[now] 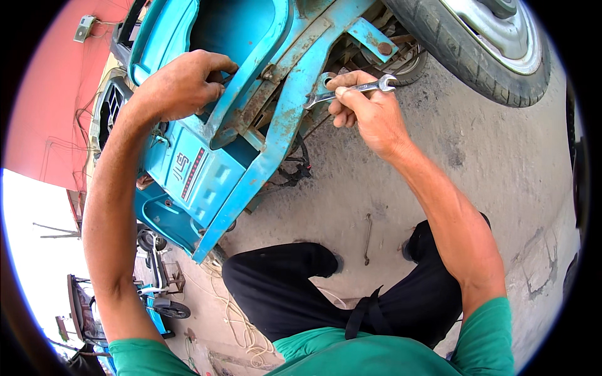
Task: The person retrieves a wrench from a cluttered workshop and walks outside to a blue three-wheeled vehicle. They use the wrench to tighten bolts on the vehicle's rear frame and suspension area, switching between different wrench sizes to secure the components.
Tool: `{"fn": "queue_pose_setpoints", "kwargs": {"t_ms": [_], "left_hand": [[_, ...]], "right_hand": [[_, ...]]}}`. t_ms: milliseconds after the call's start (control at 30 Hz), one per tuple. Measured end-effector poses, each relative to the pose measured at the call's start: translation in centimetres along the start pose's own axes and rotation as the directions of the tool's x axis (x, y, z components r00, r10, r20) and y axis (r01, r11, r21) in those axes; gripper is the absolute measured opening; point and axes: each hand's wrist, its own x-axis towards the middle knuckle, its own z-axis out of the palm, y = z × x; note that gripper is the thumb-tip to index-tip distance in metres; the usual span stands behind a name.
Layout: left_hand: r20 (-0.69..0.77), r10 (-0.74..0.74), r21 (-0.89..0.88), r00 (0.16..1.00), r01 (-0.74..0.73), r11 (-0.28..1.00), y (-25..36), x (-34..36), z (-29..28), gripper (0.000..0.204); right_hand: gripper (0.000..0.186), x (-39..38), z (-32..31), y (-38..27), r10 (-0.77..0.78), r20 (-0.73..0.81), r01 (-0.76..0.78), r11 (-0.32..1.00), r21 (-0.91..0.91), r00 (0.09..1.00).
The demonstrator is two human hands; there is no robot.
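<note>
In my right hand (370,116) is a silver open-end wrench (323,98), pinched between thumb and fingers. One jaw points right, and the other end lies close to the rusty blue frame rail (285,128) of a small vehicle; I cannot tell whether they touch. My left hand (188,88) reaches over the blue body panel (248,81), its fingers curled at the panel's inner edge. Their tips are partly hidden, so whatever they grip there cannot be made out. A rusty bolt head (271,72) shows on the frame between both hands.
Another wrench (368,239) lies on the concrete ground (464,163) between my feet. At the upper right stands a wheel with a black tire (464,62). Pale rope (241,326) is tangled at lower left, near a parked two-wheeler (166,307). A pink wall (47,106) rises at left.
</note>
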Motion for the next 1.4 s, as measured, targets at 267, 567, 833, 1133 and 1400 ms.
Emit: {"fn": "queue_pose_setpoints", "kwargs": {"t_ms": [267,567,833,1133,1400], "left_hand": [[0.123,-0.060,-0.034,0.991,0.065,0.997,0.0,0.1,-1.6,0.046],[0.174,-0.049,-0.090,0.984,0.065,0.994,0.4,0.6,-1.3,0.054],[0.111,0.033,-0.119,0.993,-0.020,0.993,-0.4,0.4,-0.9,0.042],[0.100,0.034,-0.093,0.994,-0.025,0.995,-0.4,0.2,-0.8,0.039],[0.121,0.044,-0.083,0.992,-0.034,0.996,0.1,0.5,-0.8,0.036]], "right_hand": [[0.021,0.5,-0.2,0.1,0.003,-0.001,-0.003,1.000,0.024,1.000],[0.033,5.2,2.6,0.2,0.010,0.062,-0.010,1.000,-0.002,0.998],[0.027,8.0,3.2,-0.7,-0.048,0.184,0.068,0.992,-0.103,0.982],[0.027,5.5,7.2,-0.1,-0.323,0.042,0.311,0.856,-0.414,0.945],[0.019,2.8,10.5,3.7,-0.701,0.206,0.630,0.421,-0.653,0.682]]}}
